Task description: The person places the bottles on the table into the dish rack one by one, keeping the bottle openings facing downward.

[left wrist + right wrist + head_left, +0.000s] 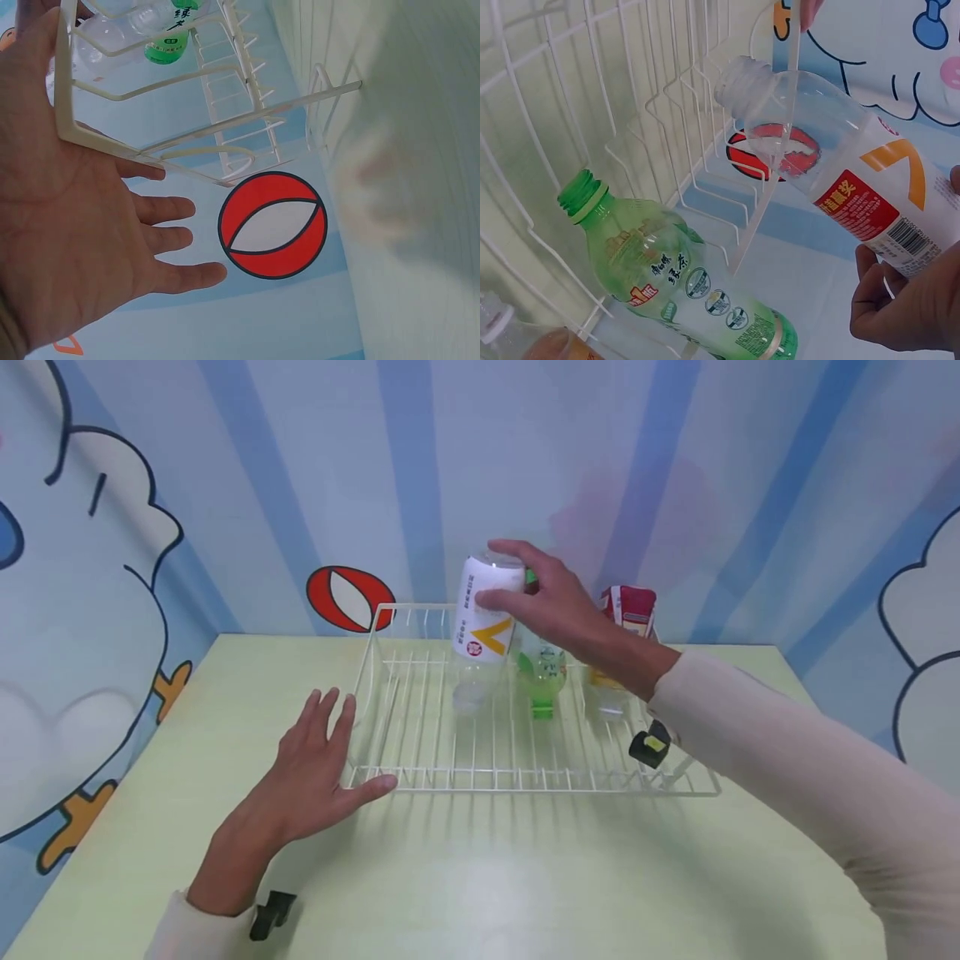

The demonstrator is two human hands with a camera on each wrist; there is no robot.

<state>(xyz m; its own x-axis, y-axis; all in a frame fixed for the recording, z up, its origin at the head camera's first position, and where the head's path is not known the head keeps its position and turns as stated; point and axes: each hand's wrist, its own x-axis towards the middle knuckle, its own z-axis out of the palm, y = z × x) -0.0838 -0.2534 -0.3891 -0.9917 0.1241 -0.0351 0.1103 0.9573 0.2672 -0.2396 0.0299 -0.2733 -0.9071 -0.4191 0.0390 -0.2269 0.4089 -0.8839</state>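
Observation:
My right hand [551,602] grips a clear plastic bottle [489,610] with a white label and a yellow-orange mark. The bottle is tilted, neck down, over the white wire rack [525,792]; whether its neck touches the wires I cannot tell. Beside it a green-tinted bottle [660,255] without a cap leans neck down inside the rack. My left hand [315,777] is at the rack's front left corner, fingers straight and spread, holding nothing. In the left wrist view the palm lies close against the rack frame [67,90]; firm contact is unclear.
Right of the green bottle, a bottle with a red and orange wrapper [630,606] stands in the rack, partly behind my right forearm. The rack sits on a pale yellow-green table [480,877] against a blue striped wall [510,460] with cartoon drawings.

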